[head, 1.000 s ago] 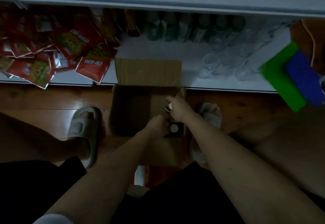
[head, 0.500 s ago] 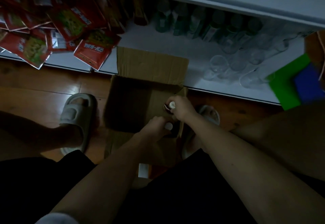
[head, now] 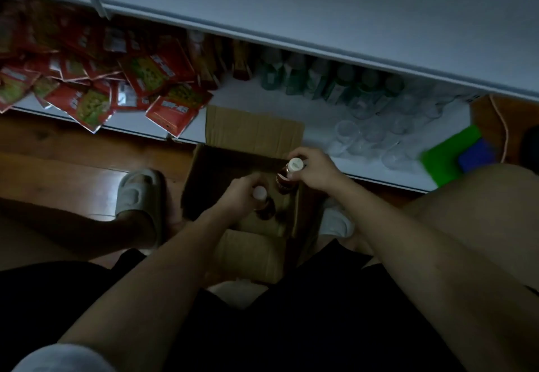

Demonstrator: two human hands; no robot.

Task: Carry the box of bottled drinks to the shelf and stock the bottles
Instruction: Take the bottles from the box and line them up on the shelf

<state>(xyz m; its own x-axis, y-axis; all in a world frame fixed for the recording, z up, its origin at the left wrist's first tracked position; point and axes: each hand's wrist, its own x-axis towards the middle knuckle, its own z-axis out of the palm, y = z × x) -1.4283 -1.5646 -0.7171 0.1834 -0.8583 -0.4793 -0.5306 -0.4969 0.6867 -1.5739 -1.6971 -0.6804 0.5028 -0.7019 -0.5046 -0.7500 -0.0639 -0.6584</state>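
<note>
An open cardboard box (head: 213, 173) stands on the wooden floor against the low white shelf (head: 315, 126). My right hand (head: 316, 171) grips a dark bottle with a white cap (head: 295, 165) by its neck, lifted above the box's right rim. My left hand (head: 240, 193) holds a second white-capped bottle (head: 259, 193) inside the box near its right side. The rest of the box interior is too dark to read.
Red snack packets (head: 87, 85) are piled on the shelf at left. Green-labelled bottles (head: 318, 82) stand at its back, and clear glasses (head: 370, 141) at front right. A green and blue item (head: 455, 155) lies further right. My sandalled feet flank the box.
Both hands have risen out of the box, each with a bottle; the right bottle now clears the rim. The view has tilted, showing more of the upper shelf board.
</note>
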